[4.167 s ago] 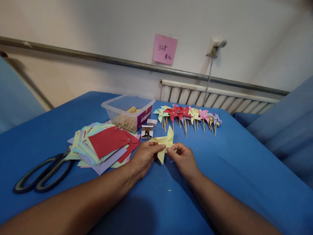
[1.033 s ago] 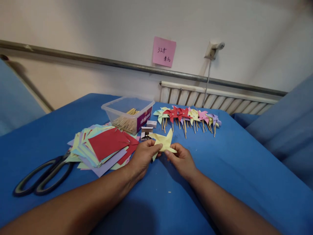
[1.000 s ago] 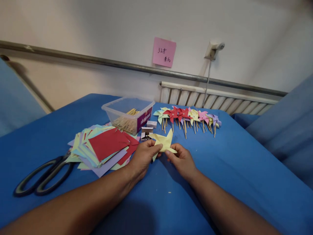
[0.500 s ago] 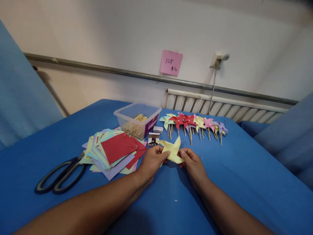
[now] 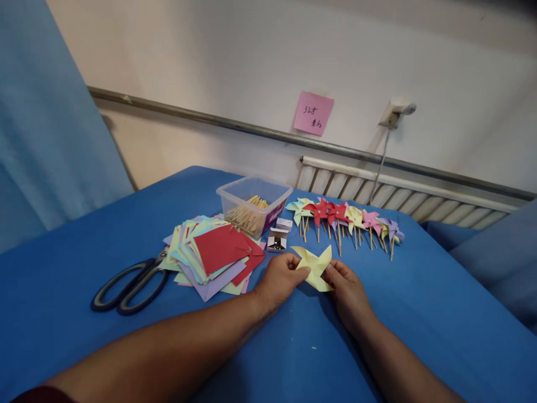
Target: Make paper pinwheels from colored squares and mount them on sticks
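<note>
Since the earlier frames the view has swung to the left, so the blue curtain now fills the left edge, and the pale yellow folded paper pinwheel (image 5: 314, 267) has turned in the fingers so that one point now sticks up on its far right side.

The blue cloth-covered table (image 5: 419, 313) takes up the near half of the scene. On its left lies a spread stack of coloured paper squares (image 5: 212, 254) with red sheets on top, and just left of that, touching its edge, a pair of black-handled scissors (image 5: 130, 280). Beyond the stack stands a clear plastic tub of wooden sticks (image 5: 254, 206). To the right of the tub, along the far side, a row of finished paper pinwheels on sticks (image 5: 346, 218) lies in red, yellow, pink and purple. A small open white box of pins (image 5: 277, 242) sits just near of the tub, with a second small box touching it on the far side.

The left hand (image 5: 279, 279) pinches the yellow pinwheel's left edge between thumb and fingertips, the rest of the fingers curled. The right hand (image 5: 348, 284) grips its near right edge the same way, fingers closed on the paper. The pinwheel sits just above the cloth, near of the pin box.
</note>
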Demonstrator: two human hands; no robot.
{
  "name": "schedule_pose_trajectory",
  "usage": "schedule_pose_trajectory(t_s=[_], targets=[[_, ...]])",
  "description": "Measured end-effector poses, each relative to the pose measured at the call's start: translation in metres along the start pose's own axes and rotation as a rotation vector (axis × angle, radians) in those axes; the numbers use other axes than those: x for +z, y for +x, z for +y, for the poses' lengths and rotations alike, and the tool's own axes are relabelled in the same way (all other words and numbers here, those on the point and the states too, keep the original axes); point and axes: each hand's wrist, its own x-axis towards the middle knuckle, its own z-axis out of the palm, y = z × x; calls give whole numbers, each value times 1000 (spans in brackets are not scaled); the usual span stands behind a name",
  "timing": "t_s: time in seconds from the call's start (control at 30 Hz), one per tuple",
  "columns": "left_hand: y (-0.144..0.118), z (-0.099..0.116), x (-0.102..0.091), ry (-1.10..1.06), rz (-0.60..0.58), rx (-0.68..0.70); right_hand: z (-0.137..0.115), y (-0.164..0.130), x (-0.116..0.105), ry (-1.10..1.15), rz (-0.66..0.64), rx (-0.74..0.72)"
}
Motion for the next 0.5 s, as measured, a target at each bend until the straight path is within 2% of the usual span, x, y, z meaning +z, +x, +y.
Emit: schedule_pose_trajectory(t_s=[0.13,0.3,0.5], targets=[[-4,4,0,-1,-53,-2,-3,-2,3,49,9,15],[-6,12,-2,-114,-137,-144,-4,-1,6,1,-13,4],[-6,11,-7,-424,-464,-346,1,-2,4,-104,-42,-44]])
